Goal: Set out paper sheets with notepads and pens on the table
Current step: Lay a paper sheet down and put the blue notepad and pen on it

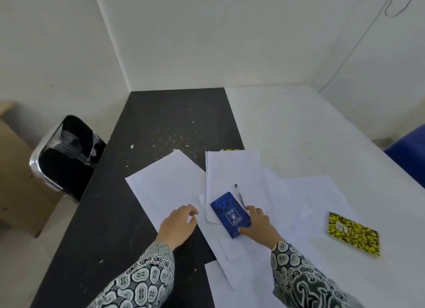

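Observation:
A blue notepad (230, 214) lies on overlapping white paper sheets (232, 169) in the middle of the table. My right hand (257, 225) holds the notepad's near right edge, thumb at its lower corner, fingers at its right side. A dark pen (239, 196) lies just beyond it on the paper. My left hand (179, 223) rests with loosely curled fingers on another white sheet (165, 181) to the left, holding nothing. A yellow-and-black notepad (353, 234) lies on paper at the right. Another yellow notepad (230, 150) peeks out from under the far sheet.
The table has a black half (161, 119) on the left and a white half (299, 123) on the right, set into a white corner. A black chair (66, 153) stands left of the table, a blue chair (409, 156) at the right edge.

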{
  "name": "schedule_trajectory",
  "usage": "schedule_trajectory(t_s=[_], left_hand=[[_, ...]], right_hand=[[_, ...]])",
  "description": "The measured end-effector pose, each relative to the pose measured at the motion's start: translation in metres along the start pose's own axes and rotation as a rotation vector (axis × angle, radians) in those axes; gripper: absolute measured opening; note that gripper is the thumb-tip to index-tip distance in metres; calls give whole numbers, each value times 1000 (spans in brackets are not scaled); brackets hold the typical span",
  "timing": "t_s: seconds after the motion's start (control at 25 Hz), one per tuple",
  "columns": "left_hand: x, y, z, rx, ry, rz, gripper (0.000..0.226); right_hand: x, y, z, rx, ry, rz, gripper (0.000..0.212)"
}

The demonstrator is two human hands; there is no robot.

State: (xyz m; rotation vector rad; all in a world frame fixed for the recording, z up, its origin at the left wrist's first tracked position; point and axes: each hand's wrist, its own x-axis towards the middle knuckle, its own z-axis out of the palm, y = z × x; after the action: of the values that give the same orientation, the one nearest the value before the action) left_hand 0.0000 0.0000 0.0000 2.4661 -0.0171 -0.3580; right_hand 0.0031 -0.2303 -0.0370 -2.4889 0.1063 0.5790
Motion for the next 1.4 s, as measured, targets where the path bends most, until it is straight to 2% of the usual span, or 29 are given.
schedule_trajectory(t_s=[0.16, 0.32, 0.4, 0.52, 0.64, 0.72, 0.8, 0.88, 0.96, 1.12, 1.24, 1.4], left_hand=[[-8, -32, 16, 168, -115, -38, 41], [-13, -73, 23, 300, -181, -57, 54], [-16, -86, 23, 355, -133, -41, 51], [-8, -99, 6, 335, 104, -102, 32], [14, -114, -15, 163, 296, -317, 32], [30, -119, -26, -19, 406, -524, 54], [47, -120, -36, -194, 431, -742, 77], [63, -119, -40, -229, 372, -872, 90], [73, -117, -35, -211, 356, -873, 94], [89, -120, -28, -283, 432, -847, 88], [95, -127, -29, -434, 478, -718, 75], [90, -134, -39, -653, 443, -577, 62]], right_hand=[[-1, -16, 29, -130, 244, 117, 91], [3, -19, 52, -235, 386, 126, 94], [2, -16, 56, -250, 416, 58, 86], [0, -25, 49, -161, 486, -70, 80], [0, -50, 44, -30, 490, -221, 77], [8, -68, 48, 44, 433, -292, 74], [21, -82, 57, 92, 370, -312, 75], [37, -89, 70, 61, 352, -289, 78], [50, -91, 84, 3, 363, -224, 81], [61, -85, 108, -172, 426, -147, 88], [60, -86, 110, -212, 465, -129, 91], [61, -85, 110, -191, 453, -157, 93]])
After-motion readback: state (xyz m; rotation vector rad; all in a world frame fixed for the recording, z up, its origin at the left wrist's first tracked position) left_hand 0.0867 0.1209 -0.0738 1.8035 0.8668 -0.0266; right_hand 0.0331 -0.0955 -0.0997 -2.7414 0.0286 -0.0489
